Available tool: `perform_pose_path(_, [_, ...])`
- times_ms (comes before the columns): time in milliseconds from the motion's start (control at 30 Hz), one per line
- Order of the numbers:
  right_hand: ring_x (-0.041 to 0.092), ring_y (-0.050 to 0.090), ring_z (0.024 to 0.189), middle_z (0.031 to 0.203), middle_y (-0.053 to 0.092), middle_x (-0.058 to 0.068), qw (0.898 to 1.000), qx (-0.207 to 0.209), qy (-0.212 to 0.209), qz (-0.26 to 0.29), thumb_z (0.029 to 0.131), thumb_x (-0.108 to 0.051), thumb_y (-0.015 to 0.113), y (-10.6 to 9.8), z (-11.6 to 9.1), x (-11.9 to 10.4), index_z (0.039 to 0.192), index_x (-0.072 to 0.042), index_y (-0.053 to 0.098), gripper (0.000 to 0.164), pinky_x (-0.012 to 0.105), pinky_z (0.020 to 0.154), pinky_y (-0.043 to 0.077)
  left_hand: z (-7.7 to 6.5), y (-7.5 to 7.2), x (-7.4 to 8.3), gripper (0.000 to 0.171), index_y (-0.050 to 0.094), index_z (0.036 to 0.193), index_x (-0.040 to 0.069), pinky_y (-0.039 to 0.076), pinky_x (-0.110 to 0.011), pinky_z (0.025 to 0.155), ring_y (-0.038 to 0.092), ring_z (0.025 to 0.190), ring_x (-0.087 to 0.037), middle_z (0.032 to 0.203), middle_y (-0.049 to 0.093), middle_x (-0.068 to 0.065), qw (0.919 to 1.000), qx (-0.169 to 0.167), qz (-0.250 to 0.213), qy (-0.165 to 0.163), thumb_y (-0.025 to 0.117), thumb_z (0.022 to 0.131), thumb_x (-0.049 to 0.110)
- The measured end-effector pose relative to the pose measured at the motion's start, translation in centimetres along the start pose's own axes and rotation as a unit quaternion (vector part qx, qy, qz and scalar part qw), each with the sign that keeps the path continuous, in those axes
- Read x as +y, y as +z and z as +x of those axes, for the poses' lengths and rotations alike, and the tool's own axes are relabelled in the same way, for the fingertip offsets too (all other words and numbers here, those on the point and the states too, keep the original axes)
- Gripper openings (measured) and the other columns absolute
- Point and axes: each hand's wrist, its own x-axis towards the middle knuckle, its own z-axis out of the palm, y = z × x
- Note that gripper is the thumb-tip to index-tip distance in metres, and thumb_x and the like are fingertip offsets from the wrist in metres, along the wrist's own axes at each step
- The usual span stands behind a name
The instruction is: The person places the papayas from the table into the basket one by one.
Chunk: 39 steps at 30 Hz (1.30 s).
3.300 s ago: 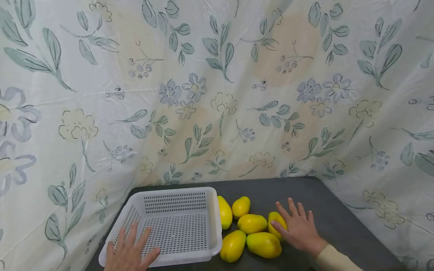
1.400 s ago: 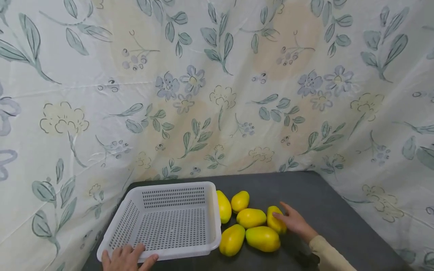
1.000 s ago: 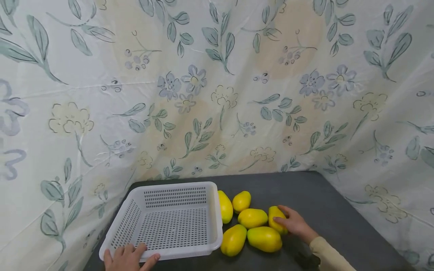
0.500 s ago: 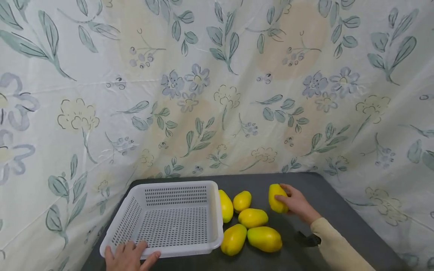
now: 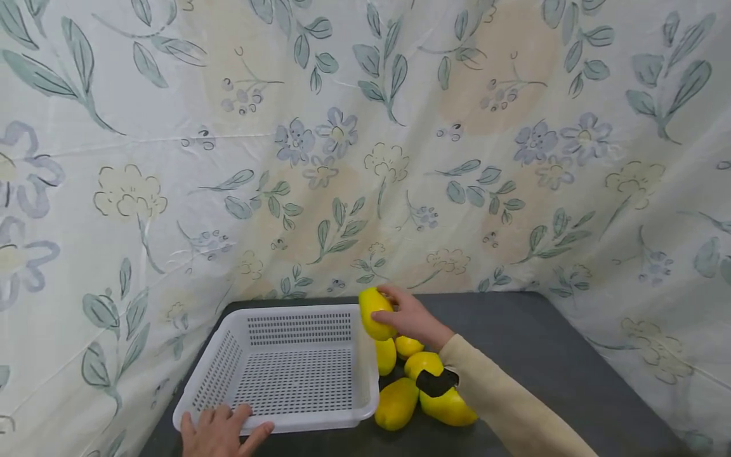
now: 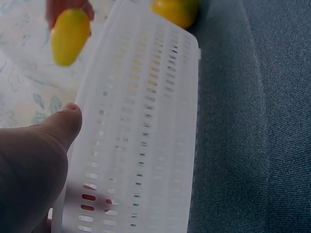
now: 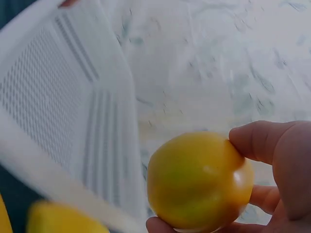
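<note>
My right hand (image 5: 414,317) grips a yellow mango (image 5: 372,314), raised at the right rim of a white slotted plastic basket (image 5: 311,420). In the right wrist view, thumb and fingers pinch the mango (image 7: 194,179) from its sides, beside the basket wall (image 7: 114,141). My left hand (image 5: 219,431) holds the basket's near rim at its left. The left wrist view shows the thumb (image 6: 68,121) outside the rim, with fingers dimly visible through the slots. Several more mangoes (image 5: 396,404) lie on the table right of the basket, partly hidden by my right arm.
The dark table (image 5: 548,362) extends to the right of the mangoes. A floral curtain (image 5: 365,158) hangs behind and along both sides. A black device (image 5: 437,382) sits under my right wrist, overlapping two mangoes in the head view.
My right hand has taken hold of the rightmost mango, lifted it and carried it left to the basket's edge. The left hand, earlier spread over the basket, has come down onto its near rim.
</note>
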Motion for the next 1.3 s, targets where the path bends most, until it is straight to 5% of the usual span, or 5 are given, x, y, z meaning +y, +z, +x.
perform_pose_path(400, [0.022, 0.059, 0.103, 0.135, 0.061, 0.009, 0.992, -0.122, -0.011, -0.043, 0.091, -0.024, 0.076, 9.7, 0.3, 0.2, 0.148, -0.014, 0.051, 0.063, 0.045, 0.087, 0.058, -0.2, -0.6, 0.3, 0.083, 0.069, 0.112, 0.013, 0.017, -0.085, 0.105, 0.058, 0.102, -0.047, 0.103, 0.066, -0.019, 0.9996, -0.026, 0.002, -0.01, 0.047, 0.082, 0.087])
perform_pose_path(667, [0.015, 0.055, 0.124, 0.145, 0.059, -0.003, 0.965, -0.191, -0.015, -0.18, 0.089, -0.027, 0.076, 12.9, 0.4, 1.0, 0.142, -0.022, 0.058, 0.057, 0.042, 0.115, 0.043, 0.1, -0.1, 0.1, 0.094, 0.069, 0.111, 0.014, 0.02, -0.083, 0.103, 0.057, 0.099, -0.043, 0.1, 0.064, -0.016, 0.9997, -0.019, 0.013, -0.01, 0.038, 0.076, 0.096])
perform_pose_path(867, [0.01, 0.056, 0.121, 0.141, 0.062, -0.006, 0.951, -0.215, -0.014, -0.221, 0.089, -0.026, 0.074, 14.2, 0.6, 1.7, 0.138, -0.023, 0.062, 0.05, 0.035, 0.115, 0.043, 0.2, 0.3, 0.0, 0.09, 0.069, 0.111, 0.015, 0.021, -0.082, 0.1, 0.057, 0.098, -0.043, 0.101, 0.065, -0.017, 0.9997, -0.023, 0.001, -0.007, 0.042, 0.077, 0.094])
perform_pose_path(1133, [0.012, 0.056, 0.126, 0.141, 0.063, -0.005, 0.951, -0.213, -0.018, -0.222, 0.089, -0.026, 0.074, 14.3, 0.7, 1.6, 0.138, -0.021, 0.062, 0.05, 0.035, 0.115, 0.042, 0.3, 0.1, 0.0, 0.088, 0.069, 0.112, 0.014, 0.018, -0.084, 0.102, 0.056, 0.099, -0.045, 0.104, 0.065, -0.018, 0.9996, -0.026, -0.005, -0.008, 0.045, 0.078, 0.091])
perform_pose_path(1300, [0.018, 0.057, 0.123, 0.144, 0.06, -0.001, 0.958, -0.21, 0.006, -0.197, 0.09, -0.031, 0.074, 13.6, 0.8, 1.3, 0.142, -0.023, 0.058, 0.054, 0.047, 0.116, 0.043, 0.4, 0.3, -0.1, 0.088, 0.069, 0.112, 0.013, 0.017, -0.085, 0.103, 0.056, 0.099, -0.044, 0.104, 0.065, -0.018, 0.9996, -0.025, -0.006, -0.011, 0.047, 0.078, 0.091])
